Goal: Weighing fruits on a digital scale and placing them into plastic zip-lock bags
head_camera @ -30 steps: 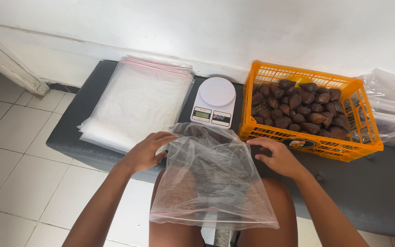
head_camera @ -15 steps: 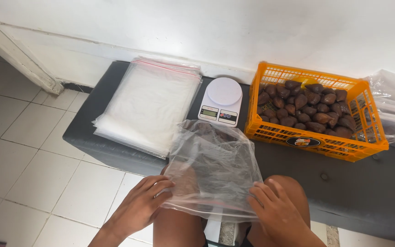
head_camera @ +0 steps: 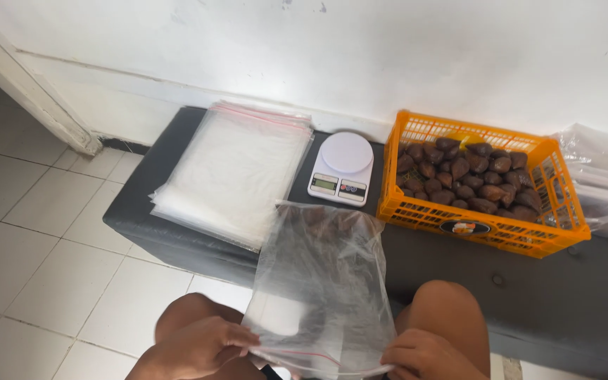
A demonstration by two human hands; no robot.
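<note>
A clear zip bag (head_camera: 321,281) is held at its near, red-striped mouth edge, in front of the white kitchen scale (head_camera: 341,167) and hanging partly over the near edge of the dark desk (head_camera: 529,295). The left hand (head_camera: 198,348) is closed on the left corner of that edge with fingers curled over the plastic; the right hand (head_camera: 427,357) is pinched on the right corner. The bag lies flat and appears empty: the brown shapes seen through its far end cannot be told for certain as contents.

To the right of the scale an orange basket (head_camera: 483,229) is seen, well filled with brown scaly fruits (head_camera: 466,179). To the left of the scale a thick stack of unused clear bags (head_camera: 237,169) is laid flat on the desk. Nothing is placed on the scale's round platform. Beyond the basket, at the far right, more plastic-wrapped packs (head_camera: 603,190) are partly visible; whether they hold fruit cannot be made out.

The work is judged to be at an early stage for this bag: it has been taken in hand, but its mouth is not yet seen opened, no fruit has been put in, and nothing has been weighed. The basket's fullness and the height of the bag stack suggest that most of the packing is left.
</note>
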